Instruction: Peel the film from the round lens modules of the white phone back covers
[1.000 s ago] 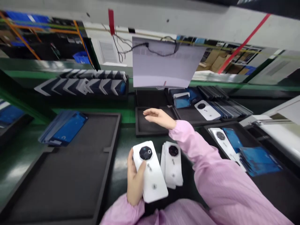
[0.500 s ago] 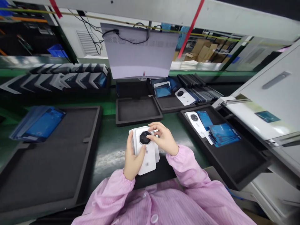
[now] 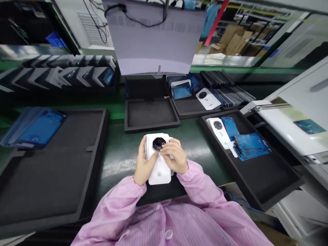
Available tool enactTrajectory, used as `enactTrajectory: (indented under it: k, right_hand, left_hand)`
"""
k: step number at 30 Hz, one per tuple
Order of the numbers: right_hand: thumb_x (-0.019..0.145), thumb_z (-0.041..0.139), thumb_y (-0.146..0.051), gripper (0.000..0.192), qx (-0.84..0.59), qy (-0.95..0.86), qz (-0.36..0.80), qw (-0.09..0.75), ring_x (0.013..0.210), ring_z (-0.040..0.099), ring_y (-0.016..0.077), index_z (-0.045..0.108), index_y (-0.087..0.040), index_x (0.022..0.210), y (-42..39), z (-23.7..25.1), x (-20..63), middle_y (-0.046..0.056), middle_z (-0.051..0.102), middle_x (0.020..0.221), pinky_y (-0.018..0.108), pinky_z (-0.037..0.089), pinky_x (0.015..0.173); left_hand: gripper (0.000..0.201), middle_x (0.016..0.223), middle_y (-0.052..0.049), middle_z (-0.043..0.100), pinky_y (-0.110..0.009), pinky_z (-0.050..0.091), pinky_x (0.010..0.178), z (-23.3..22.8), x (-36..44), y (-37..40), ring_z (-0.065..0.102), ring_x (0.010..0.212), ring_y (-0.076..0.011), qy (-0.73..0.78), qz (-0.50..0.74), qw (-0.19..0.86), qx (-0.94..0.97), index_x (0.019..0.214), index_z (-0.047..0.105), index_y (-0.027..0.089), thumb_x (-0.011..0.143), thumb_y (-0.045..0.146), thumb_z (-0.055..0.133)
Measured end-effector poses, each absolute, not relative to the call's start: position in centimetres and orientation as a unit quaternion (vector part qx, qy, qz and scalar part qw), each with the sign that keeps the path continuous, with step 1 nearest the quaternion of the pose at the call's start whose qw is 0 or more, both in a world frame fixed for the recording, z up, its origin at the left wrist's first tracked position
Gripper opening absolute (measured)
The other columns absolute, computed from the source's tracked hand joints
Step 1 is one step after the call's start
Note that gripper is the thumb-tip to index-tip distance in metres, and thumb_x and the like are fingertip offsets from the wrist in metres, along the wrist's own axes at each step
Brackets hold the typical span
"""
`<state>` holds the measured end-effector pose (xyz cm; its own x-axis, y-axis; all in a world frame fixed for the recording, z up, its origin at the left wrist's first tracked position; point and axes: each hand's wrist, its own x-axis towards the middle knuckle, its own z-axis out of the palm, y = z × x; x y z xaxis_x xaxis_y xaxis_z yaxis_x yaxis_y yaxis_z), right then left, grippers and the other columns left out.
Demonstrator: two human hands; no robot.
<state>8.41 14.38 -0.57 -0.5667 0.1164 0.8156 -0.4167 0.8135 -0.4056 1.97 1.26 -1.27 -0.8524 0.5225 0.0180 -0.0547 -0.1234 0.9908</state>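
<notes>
Hands (image 3: 159, 162) clasped around white covers (image 3: 159, 164)

phone cover (image 3: 161, 171): glossy white plastic | tray (image 3: 151, 114): matt black foam | sleeves (image 3: 120, 205): pink cloth

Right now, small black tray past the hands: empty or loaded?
Empty. The small black tray shows only bare dark foam inside; the white back covers are in both hands, short of it.

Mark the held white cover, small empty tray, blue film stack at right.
white cover (image 3: 161, 171), head view, lower back face
small tray (image 3: 151, 114), head view, bare floor
blue film stack (image 3: 251, 145), head view, top sheet
</notes>
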Motion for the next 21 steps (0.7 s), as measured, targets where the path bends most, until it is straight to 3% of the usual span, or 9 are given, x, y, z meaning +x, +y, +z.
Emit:
enactTrajectory:
  k: [3, 8, 11, 21]
  right_hand:
    - [0.080, 0.063, -0.005, 0.025, 0.126, -0.828, 0.307, 0.453, 0.074, 0.070, 0.0171, 0.058, -0.023, 0.096, 14.2, -1.1, 8.4, 0.001, 0.071, 0.079, 0.042, 0.053, 0.085]
    - [0.079, 0.060, 0.000, 0.046, 0.176, -0.821, 0.316, 0.442, 0.075, 0.072, 0.0182, 0.053, -0.021, 0.119, 13.9, -0.7, 8.5, 0.005, 0.074, 0.081, 0.039, 0.056, 0.081]
    - [0.079, 0.058, 0.001, 0.058, 0.179, -0.809, 0.336, 0.447, 0.076, 0.072, 0.0164, 0.045, -0.022, 0.131, 13.8, -0.8, 8.7, 0.004, 0.075, 0.085, 0.037, 0.057, 0.080]
    - [0.081, 0.059, -0.002, 0.062, 0.167, -0.809, 0.350, 0.443, 0.078, 0.072, 0.0143, 0.041, -0.025, 0.137, 13.9, -1.6, 8.9, 0.002, 0.075, 0.088, 0.035, 0.058, 0.082]
  left_hand:
    - [0.068, 0.142, -0.010, 0.045, -0.044, 0.039, 0.106, -1.7, 1.8, 1.0, 0.047, 0.128, -0.0275, 0.626, 0.732, 0.219, 0.156, 0.141, 0.032, 0.028, 0.081, 0.031, 0.065]
    - [0.067, 0.147, -0.009, 0.038, -0.044, 0.030, 0.112, -1.8, 1.7, 0.3, 0.038, 0.135, -0.0275, 0.639, 0.725, 0.194, 0.167, 0.141, 0.032, 0.029, 0.082, 0.032, 0.065]
    - [0.068, 0.145, -0.009, 0.042, -0.043, 0.034, 0.109, -1.6, 1.6, 0.2, 0.043, 0.131, -0.0273, 0.628, 0.733, 0.205, 0.162, 0.141, 0.032, 0.030, 0.082, 0.033, 0.065]
    - [0.070, 0.145, -0.010, 0.041, -0.047, 0.034, 0.110, -1.2, 1.8, 0.1, 0.044, 0.131, -0.0294, 0.607, 0.746, 0.236, 0.143, 0.141, 0.032, 0.030, 0.081, 0.032, 0.067]
